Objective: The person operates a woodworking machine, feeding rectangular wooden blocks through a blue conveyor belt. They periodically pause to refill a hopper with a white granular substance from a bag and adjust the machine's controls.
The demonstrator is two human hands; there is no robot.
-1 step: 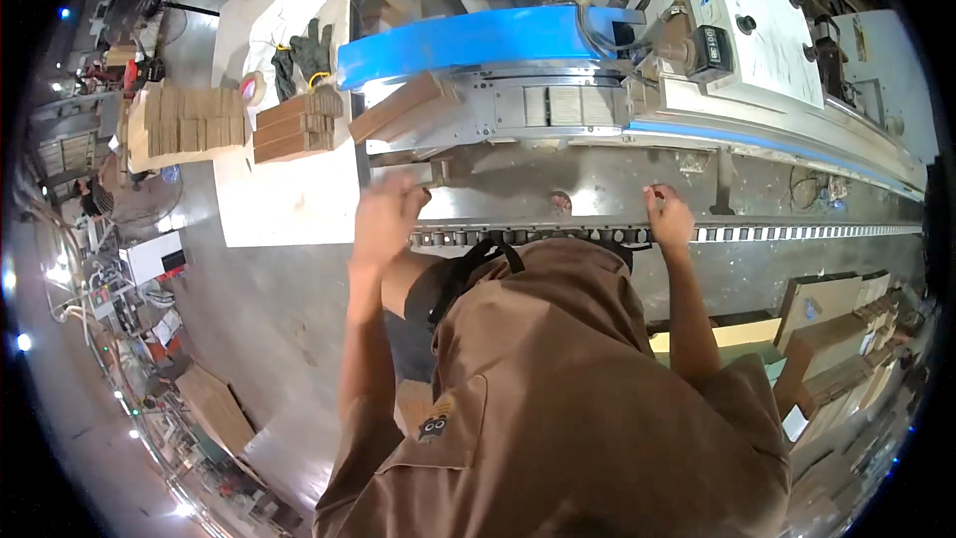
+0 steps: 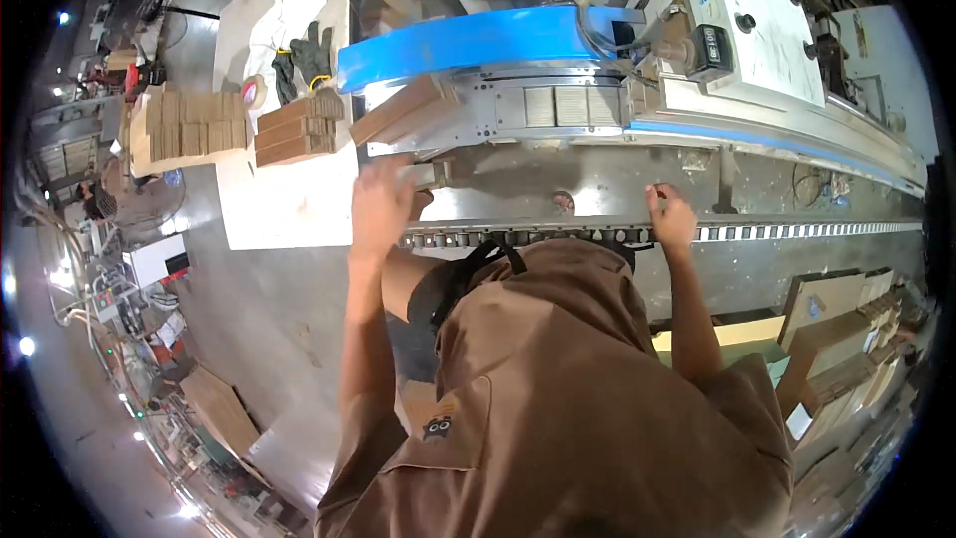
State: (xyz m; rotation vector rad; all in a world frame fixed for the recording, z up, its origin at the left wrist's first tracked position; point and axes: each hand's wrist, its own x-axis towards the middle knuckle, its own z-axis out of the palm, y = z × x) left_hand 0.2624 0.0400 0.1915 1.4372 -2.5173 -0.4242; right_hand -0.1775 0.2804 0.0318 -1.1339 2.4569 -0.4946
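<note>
My left hand (image 2: pixel 380 211) is raised over the floor, just right of the white table, its fingertips smeared by motion. Beside its fingers a small brown shape (image 2: pixel 422 203) shows; whether the hand touches it I cannot tell. My right hand (image 2: pixel 672 217) hovers to the right of my waist with curled fingers, and nothing shows in it. Beyond the left hand, a brown wood-like block (image 2: pixel 403 110) lies slanted on the near end of a metal machine bed (image 2: pixel 488 108). A bundle of brown strips (image 2: pixel 297 128) sits on the table (image 2: pixel 284 209) to its left.
A blue guard (image 2: pixel 478 42) curves over the machine bed, and a white control box (image 2: pixel 757 30) stands at right. A larger strip stack (image 2: pixel 197 125), dark gloves (image 2: pixel 311 58) and a tape roll (image 2: pixel 255 92) are at left. A roller rail (image 2: pixel 797 232) crosses before my waist. Boards (image 2: pixel 841 339) lean behind right.
My left hand has shifted slightly up, and its fingers have turned a little away from my body. The right hand is almost unmoved; the whole view has shifted slightly.
</note>
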